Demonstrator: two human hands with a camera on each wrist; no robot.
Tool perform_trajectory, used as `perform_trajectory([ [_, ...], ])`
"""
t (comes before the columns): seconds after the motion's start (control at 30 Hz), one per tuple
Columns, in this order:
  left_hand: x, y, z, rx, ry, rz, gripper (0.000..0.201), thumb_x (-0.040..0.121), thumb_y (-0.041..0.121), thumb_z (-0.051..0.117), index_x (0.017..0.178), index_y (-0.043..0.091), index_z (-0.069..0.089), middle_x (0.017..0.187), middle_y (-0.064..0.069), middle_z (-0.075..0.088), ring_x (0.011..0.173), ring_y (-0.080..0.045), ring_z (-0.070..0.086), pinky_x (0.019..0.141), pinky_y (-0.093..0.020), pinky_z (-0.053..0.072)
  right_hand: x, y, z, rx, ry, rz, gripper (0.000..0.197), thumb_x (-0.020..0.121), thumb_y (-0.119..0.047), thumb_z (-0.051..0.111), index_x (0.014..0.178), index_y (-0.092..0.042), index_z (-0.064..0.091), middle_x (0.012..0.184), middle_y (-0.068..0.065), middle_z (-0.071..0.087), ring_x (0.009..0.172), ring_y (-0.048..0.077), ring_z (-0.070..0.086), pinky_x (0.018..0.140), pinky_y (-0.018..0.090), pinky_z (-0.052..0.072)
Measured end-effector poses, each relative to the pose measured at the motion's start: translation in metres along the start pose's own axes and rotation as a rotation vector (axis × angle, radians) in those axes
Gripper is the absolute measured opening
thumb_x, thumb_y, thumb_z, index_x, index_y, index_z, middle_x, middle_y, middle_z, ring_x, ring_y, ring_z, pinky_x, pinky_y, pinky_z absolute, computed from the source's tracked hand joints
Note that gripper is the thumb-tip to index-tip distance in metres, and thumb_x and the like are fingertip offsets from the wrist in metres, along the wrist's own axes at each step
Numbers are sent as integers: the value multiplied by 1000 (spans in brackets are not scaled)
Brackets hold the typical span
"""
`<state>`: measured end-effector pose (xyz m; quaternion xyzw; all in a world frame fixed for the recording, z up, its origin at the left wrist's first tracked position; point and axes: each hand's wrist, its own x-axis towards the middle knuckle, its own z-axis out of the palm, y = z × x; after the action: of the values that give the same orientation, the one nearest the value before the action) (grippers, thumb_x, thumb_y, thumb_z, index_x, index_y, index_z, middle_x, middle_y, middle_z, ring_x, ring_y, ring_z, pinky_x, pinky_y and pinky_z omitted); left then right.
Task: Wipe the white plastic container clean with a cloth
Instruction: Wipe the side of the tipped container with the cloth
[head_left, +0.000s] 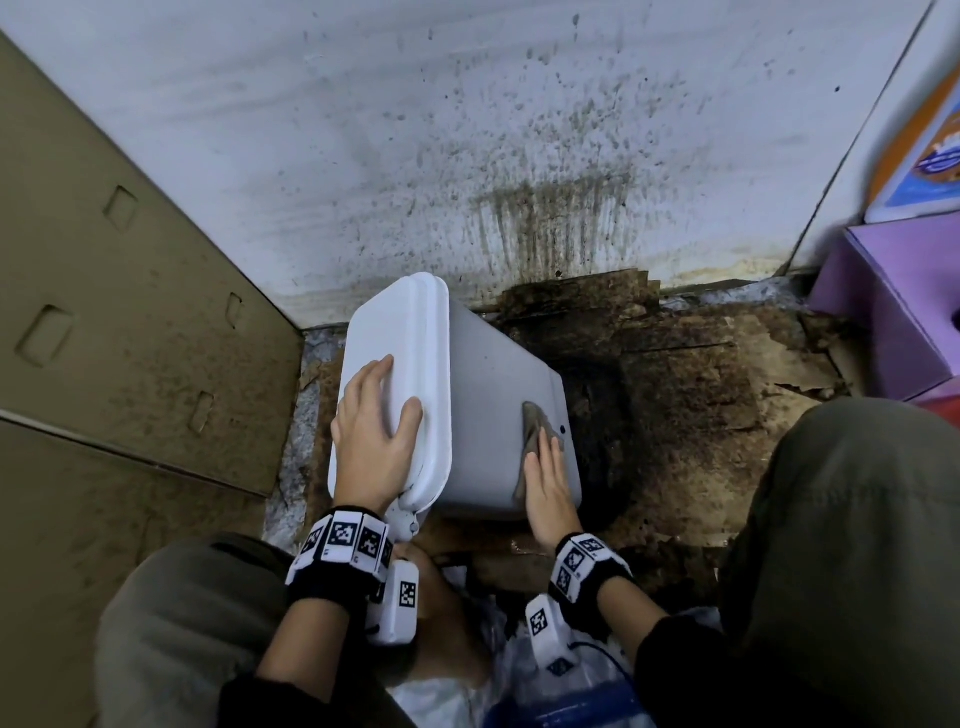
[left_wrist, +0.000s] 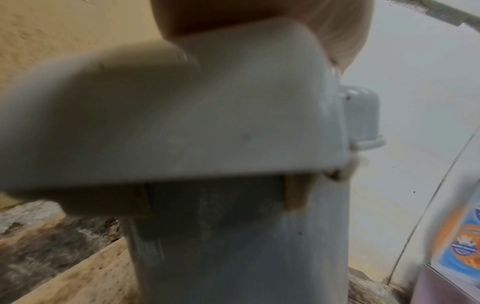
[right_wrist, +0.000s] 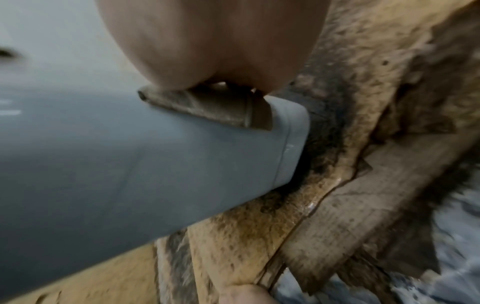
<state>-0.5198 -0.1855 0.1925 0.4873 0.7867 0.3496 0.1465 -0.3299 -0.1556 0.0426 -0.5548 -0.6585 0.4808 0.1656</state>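
The white plastic container lies tilted on its side on the dirty floor, lid end toward the left. My left hand rests flat on the lid, fingers spread and straight. My right hand presses a dirty brown cloth against the container's upper side wall near its bottom edge, fingers straight. In the right wrist view the cloth lies under my palm on the grey-white wall. The left wrist view shows the lid's rim close up and blurred.
Soiled, wet cardboard covers the floor under and right of the container. A stained white wall stands behind. A brown cardboard panel is at left, a purple box at right. My knees flank the spot; plastic bags lie below.
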Motion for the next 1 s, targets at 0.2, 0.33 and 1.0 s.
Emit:
perform_trajectory([
  [0.2,0,2,2,11,-1,5,70,86,57,39,150,27,41,155,5,38,146,-17,30,121,-52,23,3,-2,-11,137,-61,187,51,111,-22,16,159,-14,2,168,3,-5,155,21,-11,125,33,-9],
  [0.33,2,-2,1,3,8,6,71,86,56,39,150,24,42,154,2,38,146,-19,31,120,-54,24,-4,-28,-10,117,-15,176,54,109,-29,15,159,-11,2,168,6,-1,156,25,-6,123,31,-8],
  [1.0,3,-6,1,16,6,16,69,88,55,39,150,25,42,154,2,39,145,-19,32,119,-53,25,-22,-56,8,93,94,-385,56,106,-46,13,160,-33,7,168,-14,2,154,2,-1,123,19,1],
])
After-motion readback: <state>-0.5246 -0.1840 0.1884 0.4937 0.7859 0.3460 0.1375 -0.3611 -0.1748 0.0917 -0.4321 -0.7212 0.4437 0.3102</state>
